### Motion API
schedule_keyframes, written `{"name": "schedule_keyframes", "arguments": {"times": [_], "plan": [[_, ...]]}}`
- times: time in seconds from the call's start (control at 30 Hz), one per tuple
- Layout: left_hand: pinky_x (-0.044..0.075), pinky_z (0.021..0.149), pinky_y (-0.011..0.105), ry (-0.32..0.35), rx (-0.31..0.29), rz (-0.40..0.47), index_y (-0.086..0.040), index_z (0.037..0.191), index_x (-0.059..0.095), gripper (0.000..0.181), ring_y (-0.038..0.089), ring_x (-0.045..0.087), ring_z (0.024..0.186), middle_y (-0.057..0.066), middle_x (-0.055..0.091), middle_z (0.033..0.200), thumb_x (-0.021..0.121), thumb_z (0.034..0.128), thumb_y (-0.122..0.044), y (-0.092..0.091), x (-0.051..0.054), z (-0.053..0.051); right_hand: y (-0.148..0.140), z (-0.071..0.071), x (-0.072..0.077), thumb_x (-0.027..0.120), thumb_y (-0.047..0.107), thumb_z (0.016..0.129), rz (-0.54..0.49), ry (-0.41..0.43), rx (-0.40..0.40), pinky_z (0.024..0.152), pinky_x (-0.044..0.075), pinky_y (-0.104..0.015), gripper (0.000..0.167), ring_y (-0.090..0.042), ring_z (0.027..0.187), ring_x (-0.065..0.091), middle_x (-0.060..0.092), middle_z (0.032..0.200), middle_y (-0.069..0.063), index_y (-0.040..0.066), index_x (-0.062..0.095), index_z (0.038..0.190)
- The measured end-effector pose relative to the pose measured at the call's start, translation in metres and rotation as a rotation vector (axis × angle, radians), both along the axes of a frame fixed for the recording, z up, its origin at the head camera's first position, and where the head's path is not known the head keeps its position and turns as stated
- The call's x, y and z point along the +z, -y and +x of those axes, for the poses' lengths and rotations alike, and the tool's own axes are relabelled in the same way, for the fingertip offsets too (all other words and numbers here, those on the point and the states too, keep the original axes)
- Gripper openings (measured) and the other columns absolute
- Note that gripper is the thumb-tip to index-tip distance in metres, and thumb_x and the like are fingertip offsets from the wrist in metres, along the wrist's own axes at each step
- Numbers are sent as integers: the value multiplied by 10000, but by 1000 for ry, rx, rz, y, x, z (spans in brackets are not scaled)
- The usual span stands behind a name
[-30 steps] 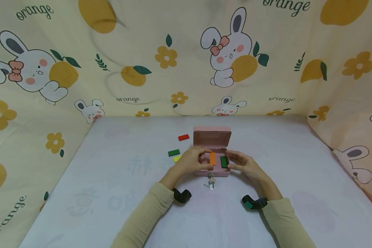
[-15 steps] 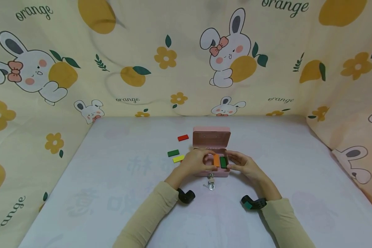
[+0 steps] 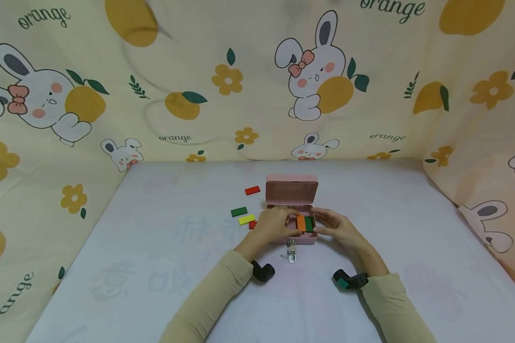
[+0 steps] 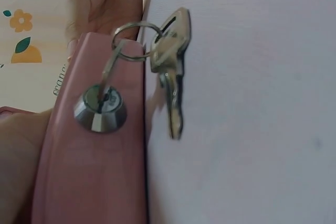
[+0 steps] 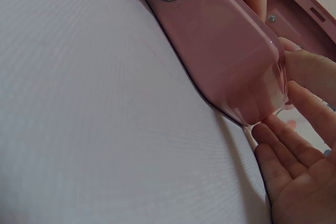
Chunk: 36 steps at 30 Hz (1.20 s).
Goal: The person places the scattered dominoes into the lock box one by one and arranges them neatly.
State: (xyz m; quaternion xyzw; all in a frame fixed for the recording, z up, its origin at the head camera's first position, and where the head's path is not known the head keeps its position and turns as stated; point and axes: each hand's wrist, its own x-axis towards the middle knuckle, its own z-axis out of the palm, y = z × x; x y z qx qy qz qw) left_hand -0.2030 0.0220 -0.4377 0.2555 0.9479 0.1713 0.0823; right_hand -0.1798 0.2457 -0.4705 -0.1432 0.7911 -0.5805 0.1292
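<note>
A pink metal box (image 3: 292, 190) stands with its lid raised. Inside it, an orange block (image 3: 301, 223) lies side by side with a green block (image 3: 309, 224). The left hand (image 3: 274, 226) reaches into the box and pinches the orange block between thumb and fingers. At the box's right side the right hand (image 3: 341, 231) touches the wall, its thumb beside the green block. In the right wrist view, the fingers of the right hand (image 5: 302, 166) rest against the box's corner (image 5: 252, 93). Part of the box's inside is hidden behind the left hand.
Left of the box lie a red block (image 3: 252, 190), a green block (image 3: 239, 211), a yellow block (image 3: 246, 219) and another red block (image 3: 252, 225), partly hidden. Keys (image 4: 172, 72) hang on a ring from the front lock (image 4: 100, 108). A patterned cloth (image 3: 176, 57) stands behind the table.
The left hand has moved right with the orange block, which now lies against the green one. More of the yellow and nearer red blocks shows. The right hand has stayed at the box's side.
</note>
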Motion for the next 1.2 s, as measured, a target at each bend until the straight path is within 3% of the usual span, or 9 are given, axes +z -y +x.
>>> {"name": "schedule_keyframes", "arguments": {"times": [0.07,0.27,0.5,0.77,0.97,1.2], "plan": [[449,780,258,-4,8,-4,-274,1314,591,547,131,529,941,-40,657,1195,696,830,-505,-1,0,0,0,0,0,634,148,920,-1,-12,5,1073,360,-133,618,-465,1426,266,309,1529,-275,-32,357,1443],[479,890,316,-23,29,-34,-297,1319,585,543,143,562,1045,-52,635,1295,694,830,-507,-5,2,2,-1,-1,1,631,113,917,-22,-29,18,1045,357,-85,607,-481,1411,272,336,1500,-308,-64,360,1430],[494,917,354,-77,38,-112,-279,1317,586,554,167,582,1065,-38,652,1268,689,828,-519,-7,2,0,1,-1,2,636,137,918,14,-35,5,1123,303,-398,613,-479,1408,298,360,1489,-303,-56,362,1432],[492,888,331,-81,43,-144,-281,1296,604,541,162,597,1038,-39,670,1245,681,826,-537,-9,1,-1,2,-1,3,636,129,917,13,-26,2,1107,270,-456,607,-469,1411,307,370,1486,-299,-47,368,1432],[459,958,359,-80,35,-127,-270,1312,596,587,162,581,1087,-52,653,1278,694,803,-547,-9,-1,-1,1,0,3,628,118,920,10,-24,8,1120,301,-387,606,-470,1415,295,352,1495,-303,-53,359,1436],[451,946,353,-60,38,-120,-275,1321,587,615,156,573,1093,-58,642,1293,695,789,-566,-9,-2,-1,0,0,4,627,119,921,0,-25,15,1088,359,-166,606,-477,1413,288,349,1491,-312,-61,356,1433]]}}
